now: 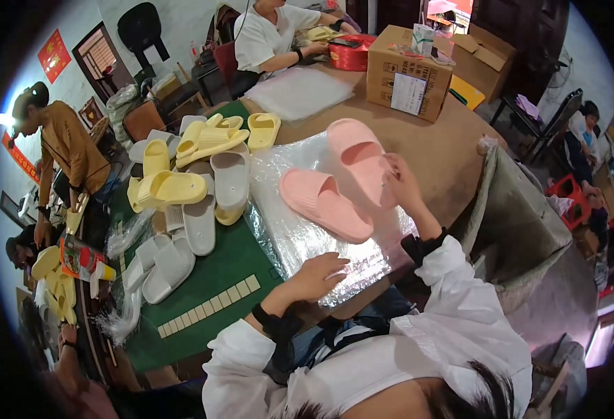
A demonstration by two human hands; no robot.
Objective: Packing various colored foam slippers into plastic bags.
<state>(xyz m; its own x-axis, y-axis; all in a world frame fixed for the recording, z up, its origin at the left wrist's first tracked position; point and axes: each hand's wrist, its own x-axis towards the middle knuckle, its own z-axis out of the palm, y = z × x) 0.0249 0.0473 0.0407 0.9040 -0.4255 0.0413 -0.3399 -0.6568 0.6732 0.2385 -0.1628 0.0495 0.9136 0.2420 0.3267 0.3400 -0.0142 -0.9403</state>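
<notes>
A pair of pink slide slippers lies on a stack of clear plastic bags (268, 167) in front of me. My right hand (403, 183) grips the right-hand pink slipper (352, 143) at its near side, the fingers curled on its edge and partly hidden. The other pink slipper (314, 199) rests beside it, untouched, its rounded end toward the lower right. My left hand (315, 276) lies with fingers stretched over the near edge of the shiny bags, below that slipper, holding nothing. Left of the bags, yellow slippers (174, 187) are heaped with grey slippers (200, 225).
A green mat (230, 262) with a row of pale tiles lies under the heap. A cardboard box (408, 77) and more clear bags (300, 94) are at the back. A grey fabric bin (516, 216) stands at my right. Co-workers sit across and stand at the left.
</notes>
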